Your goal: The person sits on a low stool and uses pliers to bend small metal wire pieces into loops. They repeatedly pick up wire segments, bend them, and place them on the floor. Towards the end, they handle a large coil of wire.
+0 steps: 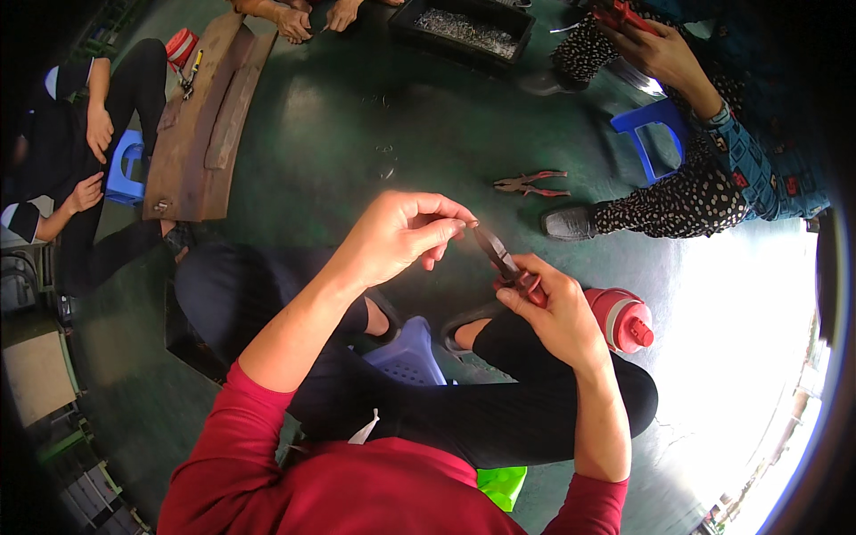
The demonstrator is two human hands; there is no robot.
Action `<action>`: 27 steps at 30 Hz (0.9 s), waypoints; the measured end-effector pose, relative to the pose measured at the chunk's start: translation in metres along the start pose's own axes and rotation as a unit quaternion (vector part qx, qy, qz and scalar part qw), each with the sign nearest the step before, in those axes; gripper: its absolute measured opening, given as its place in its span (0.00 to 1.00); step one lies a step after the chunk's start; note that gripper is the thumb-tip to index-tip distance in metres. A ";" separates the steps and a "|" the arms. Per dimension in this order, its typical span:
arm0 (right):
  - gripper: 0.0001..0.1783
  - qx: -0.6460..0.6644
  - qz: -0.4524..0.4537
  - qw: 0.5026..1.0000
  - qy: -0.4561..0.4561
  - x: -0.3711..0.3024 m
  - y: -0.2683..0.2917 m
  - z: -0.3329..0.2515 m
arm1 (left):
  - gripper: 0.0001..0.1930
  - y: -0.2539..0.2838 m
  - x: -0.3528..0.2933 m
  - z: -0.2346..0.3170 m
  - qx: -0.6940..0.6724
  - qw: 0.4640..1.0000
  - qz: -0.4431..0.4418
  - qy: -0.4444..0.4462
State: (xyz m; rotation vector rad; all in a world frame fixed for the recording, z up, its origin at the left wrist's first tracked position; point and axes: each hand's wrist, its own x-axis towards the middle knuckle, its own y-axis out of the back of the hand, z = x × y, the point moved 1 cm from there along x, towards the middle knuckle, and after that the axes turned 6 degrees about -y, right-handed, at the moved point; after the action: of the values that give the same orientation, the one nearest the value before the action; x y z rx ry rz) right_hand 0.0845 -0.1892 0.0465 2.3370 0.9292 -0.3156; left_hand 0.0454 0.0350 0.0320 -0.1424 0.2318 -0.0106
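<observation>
My right hand (pixel 560 308) is closed around the red handles of a pair of pliers (pixel 496 249), whose dark jaws point up and to the left. At the jaw tip, my left hand (pixel 397 234) pinches with thumb and forefinger. Whatever sits between those fingertips is too small to make out. The left hand's other fingers curl loosely below the pinch. Both hands are held over the green floor, in front of my knees.
Another pair of red-handled pliers (pixel 532 185) lies on the floor, near a person's shoe (pixel 568 223). A red bottle (pixel 617 321) stands beside my right knee. Farther off are a black tray (pixel 426 37) of metal bits, wooden planks (pixel 183 152), a blue stool (pixel 649 120) and other people.
</observation>
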 end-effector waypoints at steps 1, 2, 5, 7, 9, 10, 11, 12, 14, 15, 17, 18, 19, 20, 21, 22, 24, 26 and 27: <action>0.18 -0.001 0.001 1.000 0.000 0.000 0.000 0.000 | 0.08 0.000 0.000 -0.001 0.003 1.000 -0.003 -0.001; 0.18 0.001 0.004 1.000 0.000 0.001 -0.001 0.001 | 0.08 0.000 0.000 -0.001 0.007 1.000 -0.003 -0.004; 0.18 -0.006 0.013 1.000 0.010 0.002 -0.001 0.002 | 0.08 0.000 0.001 -0.004 0.008 1.000 -0.005 -0.004; 0.18 -0.022 0.020 0.999 0.023 0.002 -0.001 0.003 | 0.08 0.000 0.001 -0.005 0.008 1.000 -0.005 0.000; 0.17 -0.020 0.028 0.999 0.027 0.002 -0.002 0.003 | 0.08 0.000 0.001 -0.005 0.013 1.000 -0.004 0.006; 0.17 -0.020 0.033 0.999 0.033 0.002 -0.003 0.003 | 0.09 0.000 0.001 -0.005 0.015 1.000 -0.006 0.007; 0.17 -0.025 0.033 0.999 0.027 0.002 -0.003 0.002 | 0.09 0.000 0.001 -0.005 0.017 1.000 -0.009 0.010; 0.17 -0.030 0.033 0.999 0.020 0.002 -0.004 0.002 | 0.10 -0.001 0.001 -0.005 0.020 1.000 -0.012 0.012; 0.18 -0.028 0.029 0.999 0.007 0.001 -0.005 0.000 | 0.11 -0.001 0.000 -0.004 0.019 0.999 -0.031 0.028; 0.18 -0.020 0.027 0.999 0.001 0.000 -0.006 -0.001 | 0.11 -0.001 -0.001 -0.004 0.015 0.998 -0.046 0.030; 0.19 -0.020 0.017 1.000 -0.017 0.000 -0.005 -0.003 | 0.12 0.000 -0.002 -0.004 -0.020 0.996 -0.079 0.040; 0.19 -0.028 0.010 0.999 -0.030 0.001 -0.004 -0.003 | 0.13 0.000 -0.003 -0.005 -0.040 0.994 -0.097 0.041; 0.20 -0.039 0.005 0.998 -0.043 0.001 -0.004 -0.004 | 0.13 0.000 -0.004 -0.005 -0.030 0.994 -0.100 0.032; 0.20 -0.042 -0.004 0.997 -0.058 0.002 -0.003 -0.003 | 0.14 0.000 -0.004 -0.007 -0.019 0.994 -0.102 0.023; 0.19 -0.048 -0.011 0.996 -0.072 0.002 -0.003 -0.003 | 0.14 0.000 -0.005 -0.008 -0.008 0.995 -0.102 0.007; 0.19 -0.055 -0.021 0.995 -0.081 0.003 -0.003 -0.002 | 0.15 0.000 -0.005 -0.009 -0.009 0.995 -0.096 0.008; 0.18 -0.057 -0.027 0.994 -0.089 0.005 -0.005 0.001 | 0.16 -0.003 -0.006 -0.013 -0.008 0.996 -0.083 -0.005; 0.16 -0.053 -0.025 0.994 -0.090 0.007 -0.009 0.005 | 0.17 -0.004 -0.007 -0.015 -0.012 0.996 -0.085 -0.016; 0.15 -0.049 -0.020 0.995 -0.088 0.008 -0.011 0.007 | 0.17 -0.005 -0.008 -0.015 -0.013 0.996 -0.085 -0.022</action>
State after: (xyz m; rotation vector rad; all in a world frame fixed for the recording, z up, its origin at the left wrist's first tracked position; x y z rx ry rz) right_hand 0.0825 -0.1827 0.0321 2.1644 0.8863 -0.4743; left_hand 0.0343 0.0282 0.0201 -0.1886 0.1744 -0.1738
